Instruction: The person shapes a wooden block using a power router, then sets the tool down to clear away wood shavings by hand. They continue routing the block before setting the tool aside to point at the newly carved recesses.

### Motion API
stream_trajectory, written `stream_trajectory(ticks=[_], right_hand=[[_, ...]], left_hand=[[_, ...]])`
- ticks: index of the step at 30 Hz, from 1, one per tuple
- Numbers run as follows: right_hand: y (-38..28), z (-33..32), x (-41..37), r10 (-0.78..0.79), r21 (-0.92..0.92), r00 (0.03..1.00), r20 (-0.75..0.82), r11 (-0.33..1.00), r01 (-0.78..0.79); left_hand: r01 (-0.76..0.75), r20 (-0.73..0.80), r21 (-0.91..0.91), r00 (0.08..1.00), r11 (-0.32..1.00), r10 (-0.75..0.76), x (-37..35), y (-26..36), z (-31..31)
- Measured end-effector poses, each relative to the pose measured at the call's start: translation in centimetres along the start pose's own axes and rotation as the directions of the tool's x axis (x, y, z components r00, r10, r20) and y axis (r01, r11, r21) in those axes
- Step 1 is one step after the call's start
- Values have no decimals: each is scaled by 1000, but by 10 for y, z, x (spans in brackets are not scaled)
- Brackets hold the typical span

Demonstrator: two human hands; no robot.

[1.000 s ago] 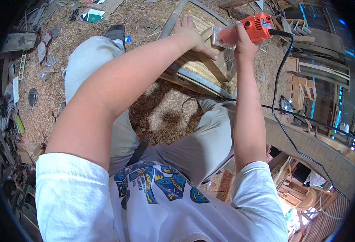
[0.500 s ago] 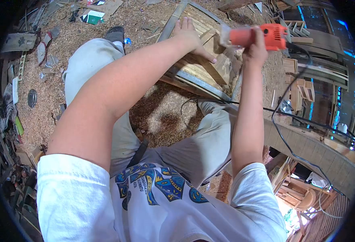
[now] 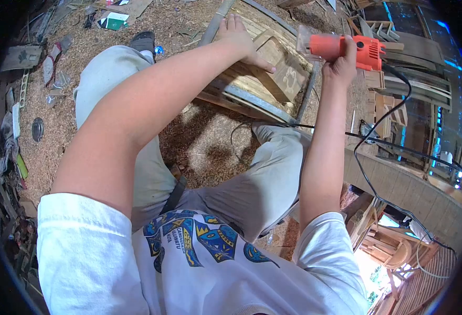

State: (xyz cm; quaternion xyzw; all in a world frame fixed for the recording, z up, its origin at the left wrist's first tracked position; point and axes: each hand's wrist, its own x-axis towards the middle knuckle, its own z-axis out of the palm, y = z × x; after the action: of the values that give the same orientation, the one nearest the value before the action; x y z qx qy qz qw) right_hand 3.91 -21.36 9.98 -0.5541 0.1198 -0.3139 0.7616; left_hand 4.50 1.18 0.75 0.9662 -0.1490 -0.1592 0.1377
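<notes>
An orange power tool (image 3: 341,50) with a clear front guard is gripped by my right hand (image 3: 341,68), its fingers wrapped round the body. The tool is at the right edge of a wooden work board (image 3: 262,113) with grey metal edging. My left hand (image 3: 241,44) lies with spread fingers on a wooden piece (image 3: 273,86) on that board. The thumb of this hand points right, toward a dark patterned patch on the wood. Between the tool's guard and the wooden piece there is a gap.
A black cable (image 3: 364,176) runs from the tool down the right side. Wooden frames (image 3: 388,113) and slats are stacked at the right beside a plank (image 3: 414,191). Shavings cover the ground (image 3: 215,147). A round metal lid (image 3: 38,129) and scraps lie at the left.
The orange tool in my right hand has moved slightly right and away from the wooden piece. My left hand has stayed on the wood, while the whole view has shifted a little.
</notes>
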Motion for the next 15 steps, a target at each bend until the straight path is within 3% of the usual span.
stream_trajectory(ticks=[4,6,15], right_hand=[[27,8,-4,-29,-9,993,112,999,31],[38,18,-6,-44,-100,984,174,993,62],[56,40,-27,-109,-263,949,297,946,191]], left_hand=[[20,-13,-21,1000,1000,-20,0,1,1],[22,-7,-18,1000,1000,-22,0,2,0],[42,23,-6,999,999,-42,-6,6,-10]])
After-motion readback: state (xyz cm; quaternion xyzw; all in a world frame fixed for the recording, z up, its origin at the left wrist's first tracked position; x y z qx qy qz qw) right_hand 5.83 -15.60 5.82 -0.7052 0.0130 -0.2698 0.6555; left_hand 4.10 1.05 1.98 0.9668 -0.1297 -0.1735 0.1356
